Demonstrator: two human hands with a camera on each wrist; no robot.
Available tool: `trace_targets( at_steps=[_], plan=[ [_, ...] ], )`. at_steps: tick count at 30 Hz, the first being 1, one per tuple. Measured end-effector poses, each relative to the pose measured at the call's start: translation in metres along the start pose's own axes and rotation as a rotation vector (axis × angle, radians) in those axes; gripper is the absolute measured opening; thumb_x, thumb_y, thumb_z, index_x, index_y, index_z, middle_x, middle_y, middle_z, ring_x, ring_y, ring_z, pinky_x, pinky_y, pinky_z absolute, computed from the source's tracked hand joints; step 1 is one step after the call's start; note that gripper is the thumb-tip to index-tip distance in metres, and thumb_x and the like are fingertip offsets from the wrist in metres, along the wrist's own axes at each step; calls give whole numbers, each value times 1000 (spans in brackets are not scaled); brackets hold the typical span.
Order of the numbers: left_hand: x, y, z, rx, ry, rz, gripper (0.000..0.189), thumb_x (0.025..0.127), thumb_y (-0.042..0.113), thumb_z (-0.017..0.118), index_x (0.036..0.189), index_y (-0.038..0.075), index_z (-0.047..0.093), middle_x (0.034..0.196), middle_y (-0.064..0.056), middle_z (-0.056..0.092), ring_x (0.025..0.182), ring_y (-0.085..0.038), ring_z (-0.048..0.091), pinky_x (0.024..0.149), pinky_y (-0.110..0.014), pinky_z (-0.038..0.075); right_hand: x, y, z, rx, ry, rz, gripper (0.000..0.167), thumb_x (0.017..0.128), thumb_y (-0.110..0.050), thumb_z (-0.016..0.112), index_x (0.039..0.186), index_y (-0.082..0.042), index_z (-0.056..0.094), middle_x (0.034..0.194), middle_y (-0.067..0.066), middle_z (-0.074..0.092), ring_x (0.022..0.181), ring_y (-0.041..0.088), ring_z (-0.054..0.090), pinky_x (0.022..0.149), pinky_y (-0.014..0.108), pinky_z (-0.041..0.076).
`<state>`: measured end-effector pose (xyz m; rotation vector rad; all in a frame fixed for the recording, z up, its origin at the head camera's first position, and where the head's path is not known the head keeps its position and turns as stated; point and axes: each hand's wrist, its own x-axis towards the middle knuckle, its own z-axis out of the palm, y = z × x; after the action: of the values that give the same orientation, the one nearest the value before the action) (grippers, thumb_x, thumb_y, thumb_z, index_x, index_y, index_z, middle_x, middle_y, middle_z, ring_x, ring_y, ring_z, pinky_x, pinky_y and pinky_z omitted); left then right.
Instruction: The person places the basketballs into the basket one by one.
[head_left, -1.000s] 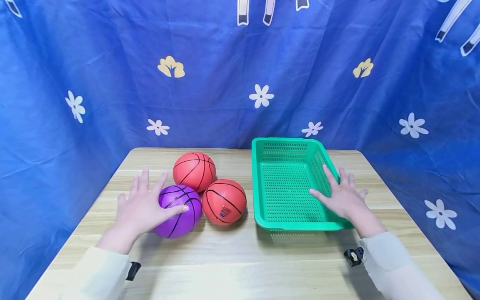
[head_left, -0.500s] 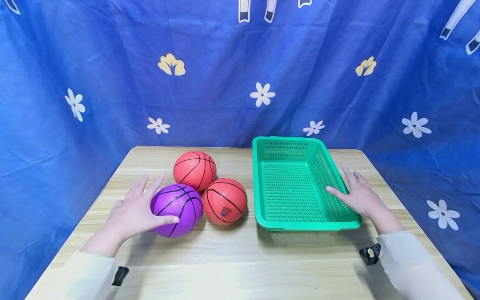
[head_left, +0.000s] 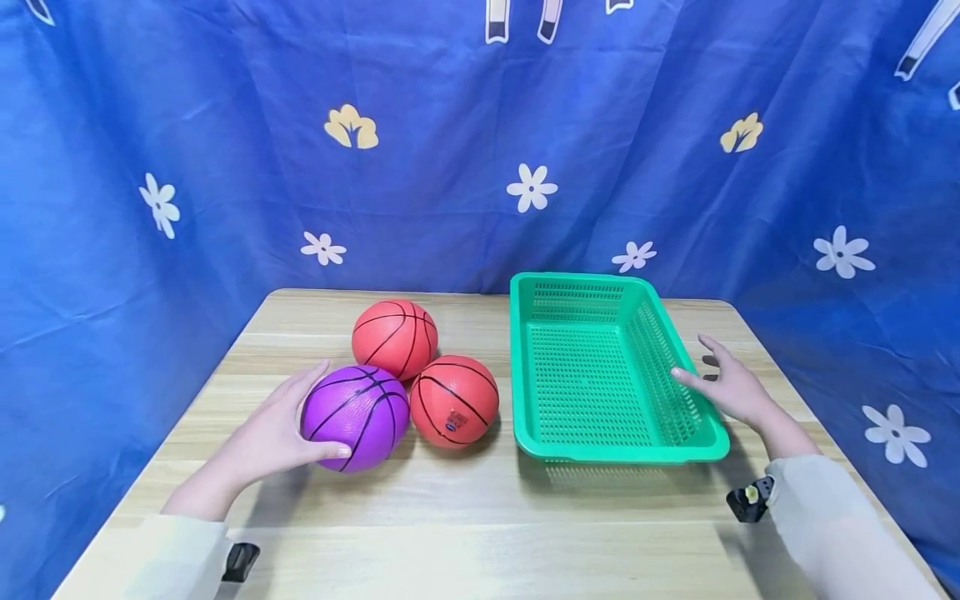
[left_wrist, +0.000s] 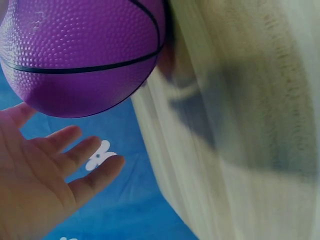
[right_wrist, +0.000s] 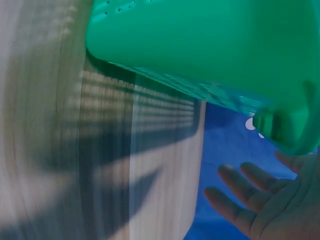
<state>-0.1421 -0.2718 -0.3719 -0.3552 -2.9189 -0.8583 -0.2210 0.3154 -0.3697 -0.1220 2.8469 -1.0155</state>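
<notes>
Purple ball (left_wrist: 85,52) incomplete in wrist view

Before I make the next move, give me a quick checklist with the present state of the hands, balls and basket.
1. Left hand beside the purple ball: ok.
2. Its fingers curled firmly round that ball: not ok; in the left wrist view several are outstretched and clear of it.
3. Purple ball apart from the rear red ball and front red ball: cannot tell; their outlines overlap in the head view.
4. Green basket standing opening upward: ok.
5. Right hand gripping the basket: not ok; its fingers are extended by the right side.
</notes>
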Motion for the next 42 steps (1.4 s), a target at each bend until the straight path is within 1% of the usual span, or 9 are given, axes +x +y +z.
trace_targets(
  at_steps=[3,9,14,22,28,31,35,37,42],
  plan=[
    [0,-3,5,-61,-2,5,121,60,48,87,150,2,21,139,-33,33,118,-51,42,84,-67,41,0,4,0,74,-12,22,93,93,-53,52,152,-4,1,143,39,23,125,55,32,92,62,39],
    [0,-7,12,-132,20,12,121,60,44,89,151,4,20,138,-32,35,118,-50,43,87,-64,42,1,10,1,225,-13,51,84,96,-50,49,151,1,9,143,37,28,120,49,44,80,45,53],
    [-1,-9,17,-177,38,15,122,59,40,90,152,9,18,139,-30,36,115,-49,46,85,-63,44,1,12,3,306,13,74,75,98,-46,45,150,2,17,141,35,33,115,42,51,80,39,54],
    [-4,-7,20,-203,66,-7,118,60,37,90,152,12,21,138,-28,39,113,-49,48,83,-62,46,2,12,5,389,31,95,65,100,-39,47,149,-1,26,140,30,38,109,19,57,92,43,47],
    [-4,-8,20,-223,82,-16,114,61,35,91,151,13,24,135,-27,43,112,-48,50,83,-61,46,4,12,5,451,44,96,60,100,-34,49,146,1,32,139,27,42,94,3,60,83,31,52],
    [-4,-8,20,-228,87,-30,113,61,34,91,150,12,25,134,-27,43,112,-48,51,83,-61,47,5,13,6,515,56,97,58,100,-30,50,144,3,34,129,18,53,88,3,63,77,27,54],
    [-4,-7,19,-218,91,-57,112,61,35,91,150,11,27,133,-28,44,109,-47,52,82,-60,48,6,13,8,615,53,109,59,98,-26,54,144,5,33,107,-7,60,85,4,64,74,26,54],
    [-4,-7,18,-213,93,-63,111,61,36,90,149,11,27,133,-27,44,109,-47,53,81,-59,48,6,13,8,658,47,119,61,98,-25,55,144,6,32,99,-15,61,84,5,64,73,26,54],
    [-3,-6,14,-225,96,-59,107,62,37,90,148,15,31,131,-24,47,108,-45,54,81,-58,49,6,15,10,717,31,156,64,96,-25,59,145,6,30,93,-19,61,84,4,64,73,25,54]
  ],
)
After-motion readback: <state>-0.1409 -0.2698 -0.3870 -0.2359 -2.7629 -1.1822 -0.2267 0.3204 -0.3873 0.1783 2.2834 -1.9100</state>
